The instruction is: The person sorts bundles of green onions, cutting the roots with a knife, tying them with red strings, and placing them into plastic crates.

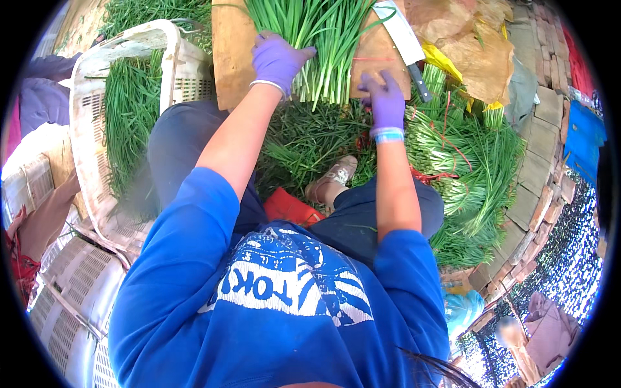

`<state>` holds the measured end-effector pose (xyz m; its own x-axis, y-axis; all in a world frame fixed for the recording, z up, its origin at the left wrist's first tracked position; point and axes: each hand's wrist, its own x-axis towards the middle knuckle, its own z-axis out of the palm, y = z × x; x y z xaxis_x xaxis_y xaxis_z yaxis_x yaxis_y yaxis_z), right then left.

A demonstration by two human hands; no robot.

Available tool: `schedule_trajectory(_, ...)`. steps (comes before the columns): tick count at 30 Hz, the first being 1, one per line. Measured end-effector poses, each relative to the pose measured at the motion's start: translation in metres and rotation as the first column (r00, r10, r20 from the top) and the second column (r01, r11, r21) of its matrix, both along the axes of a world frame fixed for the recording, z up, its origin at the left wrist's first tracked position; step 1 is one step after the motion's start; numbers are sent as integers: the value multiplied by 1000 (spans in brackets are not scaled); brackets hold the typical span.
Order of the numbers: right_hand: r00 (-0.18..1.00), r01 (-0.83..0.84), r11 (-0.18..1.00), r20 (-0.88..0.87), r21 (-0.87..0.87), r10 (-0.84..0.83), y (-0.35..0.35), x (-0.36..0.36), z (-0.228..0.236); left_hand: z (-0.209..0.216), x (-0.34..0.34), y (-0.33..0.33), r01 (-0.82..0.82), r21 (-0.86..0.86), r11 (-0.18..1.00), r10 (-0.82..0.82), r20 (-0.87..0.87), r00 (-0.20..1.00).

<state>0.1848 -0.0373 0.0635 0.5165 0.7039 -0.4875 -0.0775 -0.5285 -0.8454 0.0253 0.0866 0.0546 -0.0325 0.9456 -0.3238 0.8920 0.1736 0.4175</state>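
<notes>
A thick bundle of green garlic chives (326, 58) lies on a wooden board (233, 58), its pale stem ends toward me. My left hand (278, 61), in a purple glove, grips the bundle's left side, thumb across the stems. At the board's near right edge is my right hand (386, 103), also gloved in purple. Its fingers are apart and nothing shows in them. Close by, a cleaver (401, 39) with a dark handle rests on the board's right part. A thin red strip (374, 59) lies between the bundle and the cleaver.
On the left, a white plastic crate (171, 68) holds more chives. Tied bunches of chives (453, 155) with red ties are piled at right. Loose greens (291, 136) cover the ground under the board, around my shoe (336, 176). Brown sheeting (479, 58) and bricks (540, 142) are farther right.
</notes>
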Motion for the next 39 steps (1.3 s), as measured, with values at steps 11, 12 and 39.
schedule_trajectory(11,705,310,938,699,-158,-115,69,-12,-71,-2,-5,-1,7,-12,1000,-4,185,983)
schedule_trajectory(12,703,363,931,665,-33,-250,68,-11,-78,-5,-11,1,-10,-33,999,20,350,937)
schedule_trajectory(39,719,-604,751,588,266,370,129,-107,-7,-29,-26,2,-288,133,948,173,545,821)
